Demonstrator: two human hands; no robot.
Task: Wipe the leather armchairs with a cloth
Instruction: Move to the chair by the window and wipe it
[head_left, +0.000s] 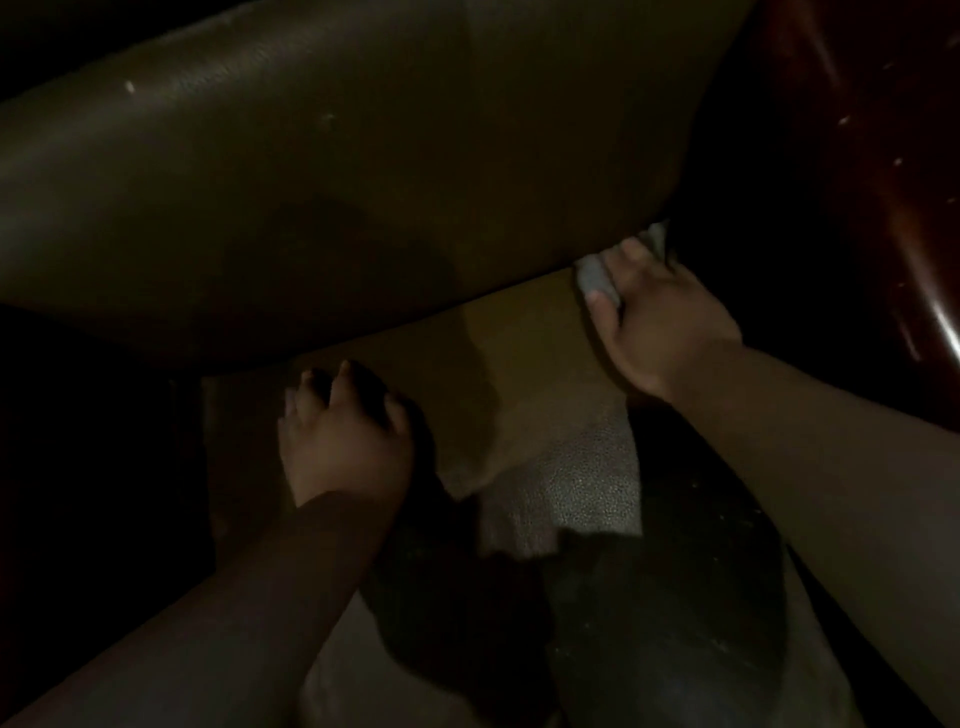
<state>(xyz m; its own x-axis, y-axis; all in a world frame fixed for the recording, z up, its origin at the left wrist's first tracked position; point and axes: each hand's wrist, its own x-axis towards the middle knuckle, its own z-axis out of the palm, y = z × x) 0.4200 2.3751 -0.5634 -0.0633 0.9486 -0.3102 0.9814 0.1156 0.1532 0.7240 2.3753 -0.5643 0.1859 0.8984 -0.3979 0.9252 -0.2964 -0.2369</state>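
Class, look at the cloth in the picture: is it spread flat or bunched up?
Bunched up: the cloth shows only as a grey wad gripped in the right hand at the seat's back crease.

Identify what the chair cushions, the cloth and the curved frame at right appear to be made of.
Back cushion and seat cushion: brown leather or a look-alike, with pebbled grain and a soft sheen. Cloth gripped by the right hand: soft grey fabric, bunched; weave too dim to tell. Frame: probably varnished reddish wood, with a glossy highlight.
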